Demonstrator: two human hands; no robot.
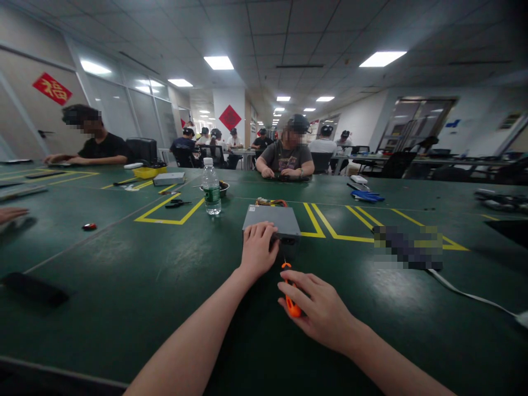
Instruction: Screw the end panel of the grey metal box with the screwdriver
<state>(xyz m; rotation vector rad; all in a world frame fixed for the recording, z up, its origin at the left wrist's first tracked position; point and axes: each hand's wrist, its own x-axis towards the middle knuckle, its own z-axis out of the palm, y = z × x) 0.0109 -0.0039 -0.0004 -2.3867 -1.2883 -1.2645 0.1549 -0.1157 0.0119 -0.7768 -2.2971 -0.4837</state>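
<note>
A grey metal computer power supply unit [277,216] lies on the green table in front of me. My left hand [259,247] grips its near left part, fingers over the top and thumb against the near side. Coloured cables [272,203] come out behind it. In my right hand [317,306] is a screwdriver [292,306] with an orange and black handle, held between thumb and fingers. Its tip points away from me, toward the near face of the unit, where a socket [287,240] shows. Whether the tip touches the unit I cannot tell.
A water bottle [212,190] stands left of the unit, before a metal bowl [224,189]. Black pliers-like tools [177,203] lie inside yellow tape. Blue gloves [366,196] and a blurred dark object [406,247] with a white cable are on the right. Co-workers sit across and left.
</note>
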